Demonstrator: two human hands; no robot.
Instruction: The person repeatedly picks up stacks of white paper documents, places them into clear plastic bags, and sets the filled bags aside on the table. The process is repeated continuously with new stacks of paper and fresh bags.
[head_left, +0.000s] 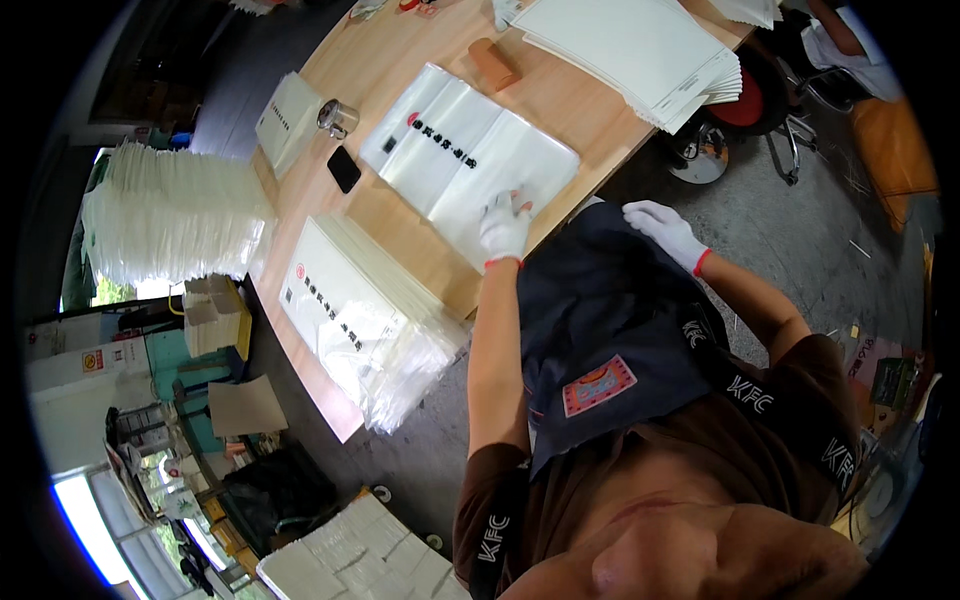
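Observation:
Clear printed plastic bags (470, 150) lie flat in a pile on the wooden table in front of me. My left hand (505, 228), in a white glove with a red cuff and some bare fingertips, rests on the near edge of this pile. Its fingers are slightly bent and apart, with nothing seen in them. Off the table's edge, my right hand (665, 232), gloved the same way, is beside my dark apron (610, 290). Its fingers are stretched out and it holds nothing that I can see.
White printed sheets (630, 50) are stacked at the far right of the wooden table (590, 125). An orange-brown block (493, 64), a metal mug (338, 118) and a black phone (344, 169) lie around the bags. Bagged sheets (350, 290) sit left; a tall stack (175, 215) stands beyond.

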